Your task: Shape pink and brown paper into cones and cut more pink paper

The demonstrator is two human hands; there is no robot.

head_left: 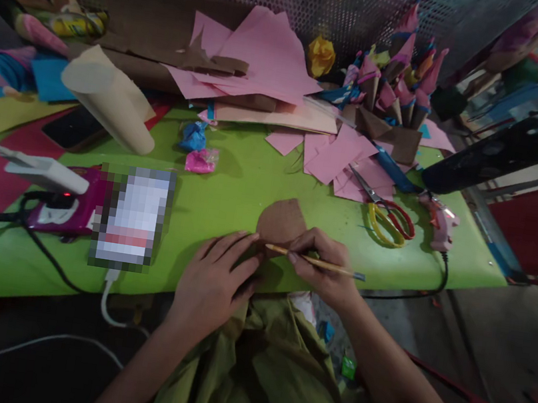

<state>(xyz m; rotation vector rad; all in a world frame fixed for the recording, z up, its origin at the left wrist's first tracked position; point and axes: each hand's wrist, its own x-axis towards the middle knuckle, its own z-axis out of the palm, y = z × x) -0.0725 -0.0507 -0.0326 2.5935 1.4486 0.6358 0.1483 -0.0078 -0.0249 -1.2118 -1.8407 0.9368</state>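
Note:
A small brown piece of paper with a rounded edge lies on the green table, close to its front edge. My left hand rests beside it, fingers stretched out flat, fingertips at the paper's lower left edge. In a pinch, my right hand holds a slim wooden pencil, its tip pointing left over the lower part of the paper. Whether the tip touches the paper I cannot tell. Right of that hand lie scissors with red and yellow handles, beside a pink glue gun.
Pink paper sheets and brown paper are piled at the back, near small paper cones. On the left are a blurred-out phone, a purple power socket with cables and a paper roll. A black cylindrical object juts in from the right.

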